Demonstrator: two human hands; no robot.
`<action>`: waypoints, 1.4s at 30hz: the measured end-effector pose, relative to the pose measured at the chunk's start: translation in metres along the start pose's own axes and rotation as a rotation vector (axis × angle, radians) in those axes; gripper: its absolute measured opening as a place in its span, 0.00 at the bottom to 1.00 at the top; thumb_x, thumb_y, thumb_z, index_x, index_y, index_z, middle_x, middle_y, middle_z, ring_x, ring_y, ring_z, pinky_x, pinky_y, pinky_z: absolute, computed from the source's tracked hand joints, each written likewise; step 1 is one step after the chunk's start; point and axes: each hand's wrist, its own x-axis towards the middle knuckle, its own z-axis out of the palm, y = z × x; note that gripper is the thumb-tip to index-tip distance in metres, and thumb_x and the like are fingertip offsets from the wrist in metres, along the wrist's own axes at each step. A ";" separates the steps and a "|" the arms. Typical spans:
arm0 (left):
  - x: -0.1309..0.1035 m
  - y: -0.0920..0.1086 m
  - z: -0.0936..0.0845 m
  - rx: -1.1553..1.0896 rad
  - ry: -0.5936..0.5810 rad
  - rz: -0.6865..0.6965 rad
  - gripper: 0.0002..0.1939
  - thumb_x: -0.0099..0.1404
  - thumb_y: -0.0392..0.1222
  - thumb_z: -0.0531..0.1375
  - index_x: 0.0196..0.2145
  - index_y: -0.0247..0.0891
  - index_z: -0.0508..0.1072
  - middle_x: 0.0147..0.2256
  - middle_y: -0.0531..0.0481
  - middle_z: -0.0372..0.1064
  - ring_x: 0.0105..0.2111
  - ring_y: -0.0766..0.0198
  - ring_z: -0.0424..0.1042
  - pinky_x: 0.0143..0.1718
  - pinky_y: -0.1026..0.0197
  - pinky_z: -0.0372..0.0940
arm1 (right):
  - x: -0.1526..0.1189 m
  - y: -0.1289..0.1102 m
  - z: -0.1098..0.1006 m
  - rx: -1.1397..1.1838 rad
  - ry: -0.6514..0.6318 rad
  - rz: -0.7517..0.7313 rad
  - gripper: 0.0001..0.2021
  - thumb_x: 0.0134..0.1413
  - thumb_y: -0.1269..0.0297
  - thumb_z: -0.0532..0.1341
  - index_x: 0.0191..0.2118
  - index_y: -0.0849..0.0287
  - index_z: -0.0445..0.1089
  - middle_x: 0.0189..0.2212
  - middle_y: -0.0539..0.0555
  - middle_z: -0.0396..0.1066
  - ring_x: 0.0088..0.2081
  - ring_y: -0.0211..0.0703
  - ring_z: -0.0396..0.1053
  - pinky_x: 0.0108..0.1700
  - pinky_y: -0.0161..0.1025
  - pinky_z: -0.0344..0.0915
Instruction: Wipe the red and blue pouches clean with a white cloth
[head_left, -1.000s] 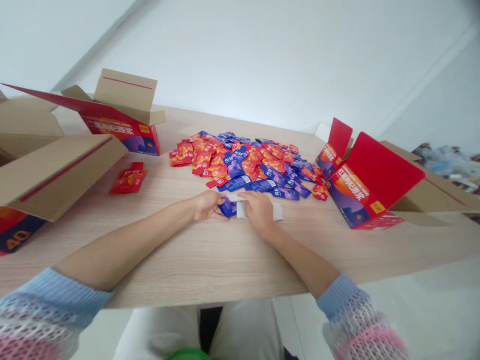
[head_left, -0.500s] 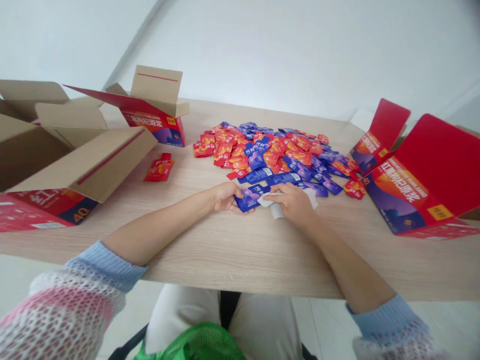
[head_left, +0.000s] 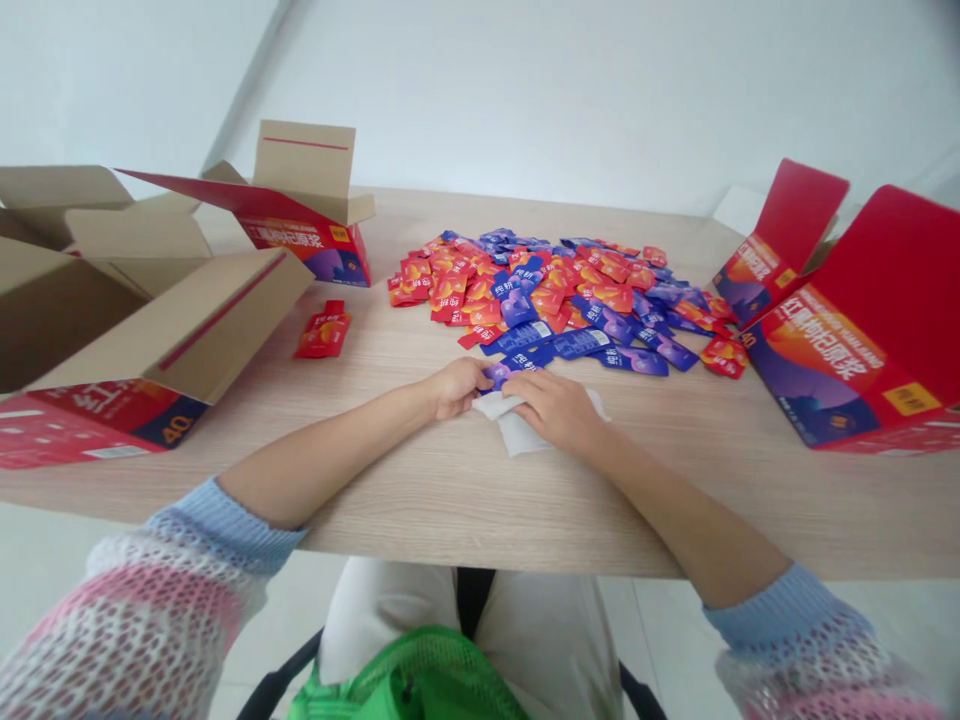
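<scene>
Just in front of the pile, my left hand (head_left: 459, 387) pinches one end of a blue-purple sachet (head_left: 498, 374). My right hand (head_left: 553, 405) grips a white tissue (head_left: 517, 434) and presses it against the same sachet, with fingers lying over its right part. The tissue hangs below the sachet toward the table's front. Behind both hands spreads a heap of red-orange sachets (head_left: 448, 283) and blue-purple sachets (head_left: 517, 306). A single red sachet (head_left: 324, 333) lies apart on the left.
Open red cartons (head_left: 306, 236) with raised flaps stand at the left, a large one (head_left: 112, 410) nearest. More open cartons (head_left: 814, 365) stand at the right. The wooden table (head_left: 450, 500) ends in front of my lap, where a green mesh item (head_left: 420, 670) lies.
My right hand and the tissue have moved left, over the sachet, covering more of it. The left hand keeps its hold. The view has shifted slightly.
</scene>
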 end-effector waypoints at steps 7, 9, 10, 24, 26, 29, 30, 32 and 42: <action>-0.006 0.003 0.002 0.053 -0.090 -0.029 0.15 0.60 0.22 0.55 0.44 0.27 0.71 0.33 0.37 0.77 0.32 0.52 0.80 0.33 0.55 0.75 | -0.003 0.037 -0.012 -0.318 -0.087 0.416 0.13 0.64 0.67 0.54 0.51 0.55 0.69 0.45 0.57 0.72 0.45 0.49 0.68 0.42 0.41 0.62; -0.008 0.005 0.002 0.073 -0.072 -0.031 0.15 0.61 0.22 0.54 0.45 0.27 0.71 0.34 0.36 0.77 0.32 0.52 0.80 0.32 0.55 0.75 | -0.010 0.052 -0.015 -0.340 -0.034 0.520 0.12 0.62 0.68 0.55 0.49 0.56 0.71 0.44 0.58 0.72 0.46 0.50 0.67 0.43 0.41 0.62; -0.009 0.005 0.002 0.081 -0.068 -0.032 0.16 0.61 0.22 0.53 0.46 0.27 0.70 0.34 0.36 0.77 0.32 0.52 0.80 0.32 0.55 0.75 | -0.013 0.058 -0.017 -0.326 0.007 0.547 0.12 0.62 0.69 0.55 0.47 0.57 0.72 0.44 0.58 0.72 0.47 0.50 0.67 0.44 0.41 0.62; -0.006 0.007 -0.008 0.106 -0.242 -0.075 0.25 0.54 0.19 0.55 0.50 0.27 0.70 0.33 0.40 0.78 0.30 0.56 0.79 0.34 0.54 0.76 | -0.001 -0.005 -0.001 -0.112 0.044 0.082 0.20 0.66 0.70 0.50 0.56 0.45 0.71 0.51 0.53 0.70 0.50 0.43 0.66 0.45 0.37 0.62; -0.008 0.007 -0.005 0.105 -0.230 -0.071 0.24 0.55 0.21 0.55 0.51 0.27 0.70 0.34 0.39 0.78 0.31 0.55 0.79 0.35 0.55 0.76 | -0.002 -0.002 0.000 -0.157 -0.020 0.101 0.20 0.66 0.69 0.51 0.57 0.44 0.70 0.51 0.53 0.69 0.48 0.43 0.67 0.41 0.36 0.62; -0.011 0.007 -0.001 0.128 -0.204 -0.057 0.19 0.60 0.26 0.55 0.50 0.26 0.70 0.36 0.35 0.77 0.32 0.53 0.80 0.30 0.61 0.74 | -0.005 0.011 -0.006 -0.285 -0.077 0.261 0.21 0.65 0.71 0.50 0.57 0.46 0.70 0.48 0.55 0.69 0.45 0.44 0.68 0.37 0.36 0.61; -0.012 0.007 0.001 0.145 -0.191 -0.057 0.18 0.60 0.27 0.55 0.49 0.26 0.70 0.35 0.35 0.77 0.31 0.53 0.80 0.27 0.62 0.74 | -0.006 0.016 -0.009 -0.338 -0.092 0.342 0.21 0.65 0.72 0.50 0.57 0.48 0.70 0.46 0.57 0.70 0.44 0.45 0.68 0.36 0.37 0.60; -0.013 0.008 0.004 0.171 -0.160 -0.064 0.19 0.60 0.26 0.55 0.49 0.26 0.71 0.34 0.36 0.77 0.29 0.53 0.80 0.25 0.64 0.72 | -0.008 0.027 -0.013 -0.421 -0.112 0.502 0.21 0.64 0.72 0.49 0.56 0.50 0.71 0.43 0.58 0.70 0.42 0.47 0.69 0.34 0.38 0.60; -0.013 0.006 0.002 0.059 -0.106 0.000 0.15 0.72 0.39 0.50 0.50 0.29 0.67 0.34 0.36 0.77 0.28 0.48 0.79 0.28 0.52 0.75 | -0.014 0.026 -0.018 -0.299 0.170 0.571 0.19 0.65 0.65 0.51 0.57 0.48 0.70 0.46 0.54 0.71 0.42 0.44 0.69 0.39 0.39 0.61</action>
